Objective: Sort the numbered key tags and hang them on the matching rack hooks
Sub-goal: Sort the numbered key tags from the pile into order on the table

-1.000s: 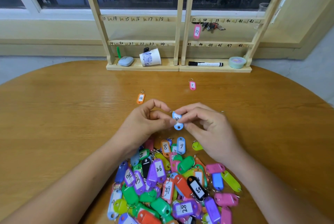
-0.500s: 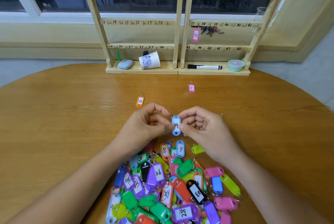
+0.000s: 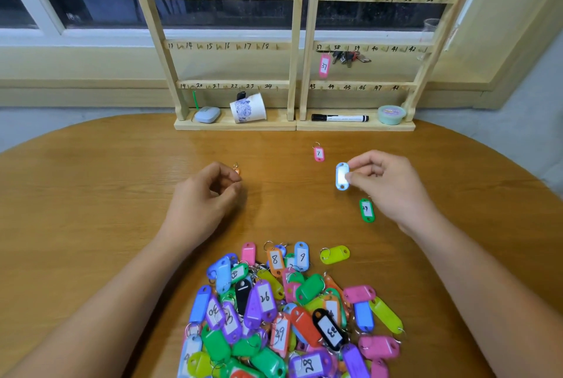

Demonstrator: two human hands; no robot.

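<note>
At six o'clock, nearest the person, a pile of key tags (image 3: 289, 310) in many colours lies on the wooden table (image 3: 91, 194), with numbers such as 26, 33 and 28 readable; a yellow-green tag (image 3: 335, 254) lies just off the pile's far edge at about one o'clock from it. Beyond the pile, toward ten o'clock, the left hand (image 3: 204, 198) hovers with its fingers loosely curled and nothing visibly in them; an orange tag (image 3: 237, 169) peeks out just past its fingertips, and whether they touch it cannot be told. At two o'clock the right hand (image 3: 387, 182) pinches a light blue tag (image 3: 342, 176) between thumb and fingers, held upright above the table; its number is washed out by glare. A green tag (image 3: 366, 210) marked 29 lies just nearer than it; a pink tag (image 3: 318, 153) marked 7 lies just farther, at twelve o'clock. Farthest, the wooden rack (image 3: 297, 42) stands at the table's far edge; a pink tag marked 37 (image 3: 324, 66) hangs below hook 37, a bunch of keys (image 3: 348, 57) beside it; a cup (image 3: 248, 109) and a marker (image 3: 339, 118) lie on its base.
</note>
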